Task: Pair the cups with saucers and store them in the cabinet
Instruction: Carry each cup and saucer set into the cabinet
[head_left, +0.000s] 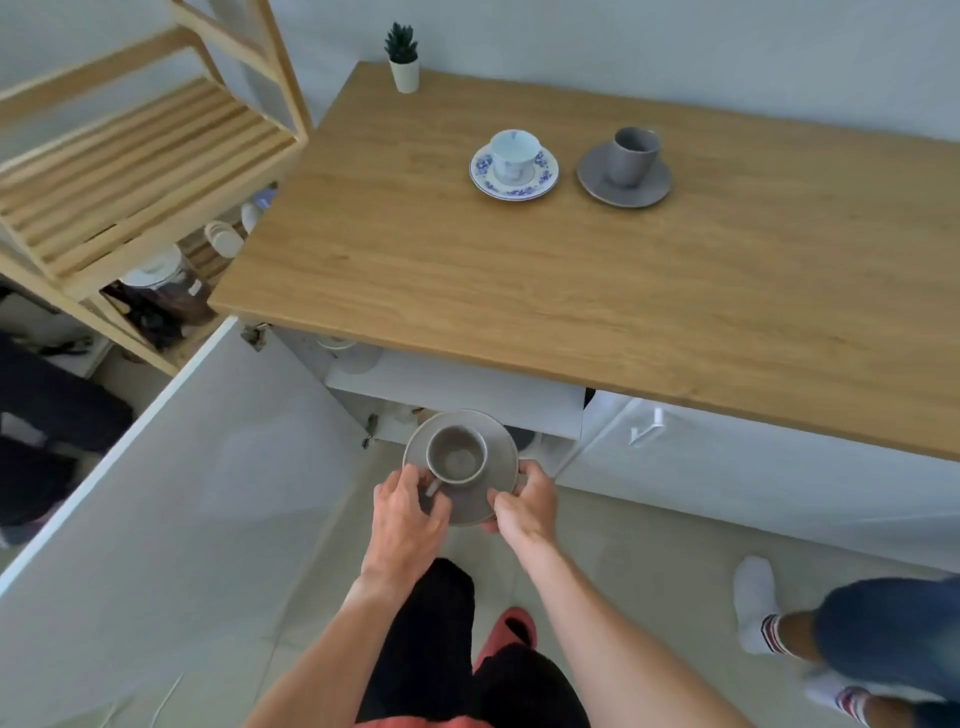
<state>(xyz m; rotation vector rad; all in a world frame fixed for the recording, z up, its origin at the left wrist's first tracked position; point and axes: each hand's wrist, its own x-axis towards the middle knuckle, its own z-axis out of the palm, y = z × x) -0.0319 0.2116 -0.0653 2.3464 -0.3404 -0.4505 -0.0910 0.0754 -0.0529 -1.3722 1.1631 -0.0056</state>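
In the head view, a round grey ceramic saucer (470, 506) carrying a grey ceramic cup (457, 453) is held before the open white cabinet (457, 389). The left hand (410, 512) is closed, seemingly on the cup handle; the right hand (524, 501) is clamped on the rim. If the saucer is tilted, the cup could slide off.
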